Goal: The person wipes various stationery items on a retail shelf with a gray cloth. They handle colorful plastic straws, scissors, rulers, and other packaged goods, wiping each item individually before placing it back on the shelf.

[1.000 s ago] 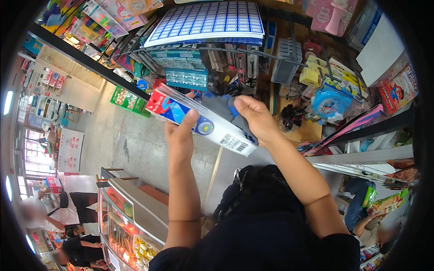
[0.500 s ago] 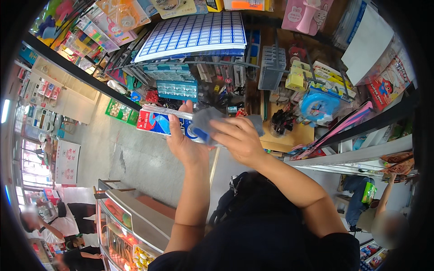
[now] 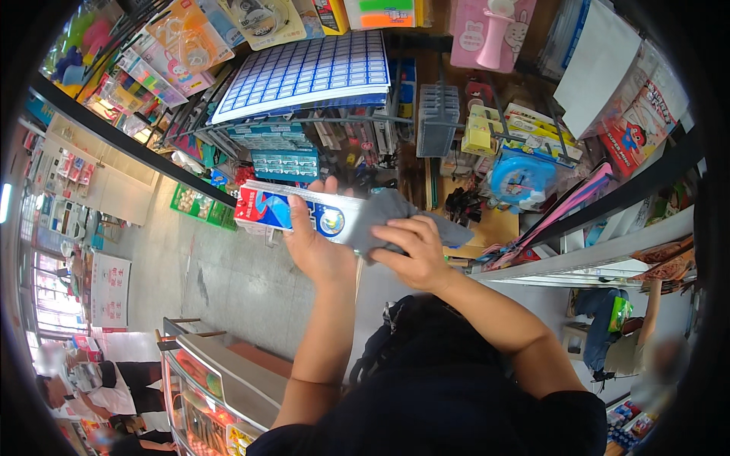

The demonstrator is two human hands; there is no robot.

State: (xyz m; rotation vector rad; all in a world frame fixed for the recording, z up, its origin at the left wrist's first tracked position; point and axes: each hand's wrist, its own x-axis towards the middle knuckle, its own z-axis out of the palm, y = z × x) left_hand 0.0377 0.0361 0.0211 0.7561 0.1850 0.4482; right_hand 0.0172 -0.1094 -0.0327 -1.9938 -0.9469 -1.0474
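At frame centre, the left hand (image 3: 313,249) clamps the packs (image 3: 332,216); the right hand (image 3: 417,257), gripping the cloth (image 3: 391,210), should press evenly.

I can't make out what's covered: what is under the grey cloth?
The right end of the flat packs in the left hand goes under the grey cloth; their red-and-blue left end shows. How far they reach beneath, and anything else there, is covered.

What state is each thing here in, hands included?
Stacked packages: held, right end covered
Grey cloth: creased, draped over the packages
Left hand: gripping the packages
Right hand: curled, on the cloth
Gridded sheets: stacked
Green crate: stocked
Blue clock: time unreadable here
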